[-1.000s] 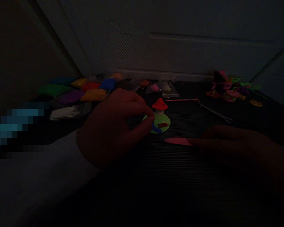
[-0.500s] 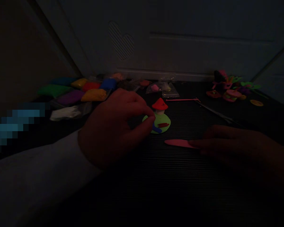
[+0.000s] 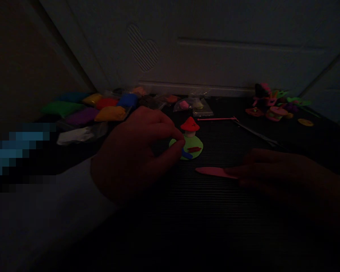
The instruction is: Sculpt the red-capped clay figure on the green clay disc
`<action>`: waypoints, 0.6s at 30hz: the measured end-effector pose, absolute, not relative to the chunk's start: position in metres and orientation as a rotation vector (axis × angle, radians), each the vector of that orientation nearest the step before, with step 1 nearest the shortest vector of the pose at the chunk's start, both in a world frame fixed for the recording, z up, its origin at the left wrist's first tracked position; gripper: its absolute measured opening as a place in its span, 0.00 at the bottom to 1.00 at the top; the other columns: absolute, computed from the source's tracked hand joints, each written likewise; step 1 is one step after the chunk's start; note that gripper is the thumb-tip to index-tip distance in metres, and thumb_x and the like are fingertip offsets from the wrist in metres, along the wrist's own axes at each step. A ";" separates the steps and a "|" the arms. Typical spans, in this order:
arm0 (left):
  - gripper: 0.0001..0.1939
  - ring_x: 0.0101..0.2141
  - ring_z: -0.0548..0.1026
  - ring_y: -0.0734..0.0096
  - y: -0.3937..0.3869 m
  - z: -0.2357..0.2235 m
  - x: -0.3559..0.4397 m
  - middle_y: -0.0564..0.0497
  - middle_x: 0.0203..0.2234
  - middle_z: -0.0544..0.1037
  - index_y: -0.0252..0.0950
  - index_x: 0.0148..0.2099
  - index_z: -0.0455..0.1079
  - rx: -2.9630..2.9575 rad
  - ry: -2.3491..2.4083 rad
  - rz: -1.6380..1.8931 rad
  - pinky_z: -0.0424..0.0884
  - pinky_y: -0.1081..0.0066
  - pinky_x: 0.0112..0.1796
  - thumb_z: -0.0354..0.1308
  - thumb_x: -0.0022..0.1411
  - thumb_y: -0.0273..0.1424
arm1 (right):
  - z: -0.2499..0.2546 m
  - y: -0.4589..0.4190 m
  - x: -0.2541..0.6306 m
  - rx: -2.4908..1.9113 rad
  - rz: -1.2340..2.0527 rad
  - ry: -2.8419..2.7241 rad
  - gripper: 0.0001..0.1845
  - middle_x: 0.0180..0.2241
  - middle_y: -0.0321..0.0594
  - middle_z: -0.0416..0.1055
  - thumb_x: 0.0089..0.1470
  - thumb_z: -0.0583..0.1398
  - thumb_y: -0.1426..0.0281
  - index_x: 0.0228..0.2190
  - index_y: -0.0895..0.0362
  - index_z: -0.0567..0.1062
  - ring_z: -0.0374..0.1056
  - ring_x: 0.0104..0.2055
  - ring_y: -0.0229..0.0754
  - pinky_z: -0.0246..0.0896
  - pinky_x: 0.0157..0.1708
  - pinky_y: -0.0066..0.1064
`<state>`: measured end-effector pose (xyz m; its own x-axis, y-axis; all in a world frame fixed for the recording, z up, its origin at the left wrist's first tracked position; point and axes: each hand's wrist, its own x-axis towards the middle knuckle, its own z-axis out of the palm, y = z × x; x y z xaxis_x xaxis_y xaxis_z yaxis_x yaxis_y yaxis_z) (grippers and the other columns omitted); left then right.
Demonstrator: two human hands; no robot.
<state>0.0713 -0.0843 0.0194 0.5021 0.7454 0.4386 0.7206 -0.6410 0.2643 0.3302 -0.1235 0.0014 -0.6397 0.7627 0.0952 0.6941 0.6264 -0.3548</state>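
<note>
My left hand (image 3: pixel 141 151) is closed in a pinch at the left side of a small clay scene; whatever is between thumb and forefinger is too small or hidden to make out. The scene has a flat light-green base (image 3: pixel 198 142), a blue strip (image 3: pixel 187 155) partly behind my thumb and dark-red strips (image 3: pixel 194 149). At its back stands a clay mushroom with a red cap (image 3: pixel 190 124) and a pale stem. My right hand (image 3: pixel 283 170) grips a pink clay knife (image 3: pixel 214 172), its blade pointing left, just in front of the green base.
Several bags of coloured clay, such as orange (image 3: pixel 110 113) and white (image 3: pixel 76 135), lie at the left back. Behind the mushroom are small clear bags (image 3: pixel 203 108). A thin pink stick (image 3: pixel 217 119) and scissors (image 3: pixel 257 133) lie right of it. Clay figures (image 3: pixel 276 113) sit far right.
The pink knife has tilted slightly, its handle end sinking a little with my right hand. My left hand keeps its pinch by the green base. The whole view has shifted very slightly.
</note>
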 end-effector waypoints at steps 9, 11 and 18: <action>0.09 0.38 0.68 0.63 -0.084 0.020 0.072 0.49 0.34 0.72 0.37 0.33 0.73 2.686 1.301 0.808 0.64 0.63 0.39 0.52 0.54 0.33 | 0.000 -0.126 0.329 -1.191 0.408 -2.619 0.14 0.32 0.35 0.67 0.57 0.50 0.68 0.44 0.48 0.70 0.67 0.29 0.31 0.63 0.27 0.23; 0.09 0.38 0.68 0.63 -0.084 0.020 0.072 0.49 0.34 0.73 0.37 0.32 0.73 2.684 1.307 0.807 0.64 0.63 0.39 0.52 0.54 0.33 | 0.000 -0.125 0.329 -1.180 0.390 -2.614 0.15 0.33 0.36 0.67 0.57 0.50 0.68 0.45 0.48 0.70 0.67 0.30 0.31 0.64 0.28 0.23; 0.09 0.38 0.68 0.64 -0.085 0.020 0.072 0.50 0.34 0.73 0.38 0.32 0.72 2.683 1.317 0.788 0.64 0.64 0.39 0.51 0.54 0.34 | 0.001 -0.126 0.330 -1.165 0.417 -2.625 0.16 0.33 0.37 0.68 0.56 0.51 0.69 0.46 0.49 0.70 0.67 0.29 0.33 0.64 0.27 0.24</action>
<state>0.0723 -0.0847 0.0201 0.5072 0.7523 0.4205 0.7263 -0.6358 0.2612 0.3296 -0.1257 0.0006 -0.6536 0.7501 0.1007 0.6819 0.6414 -0.3516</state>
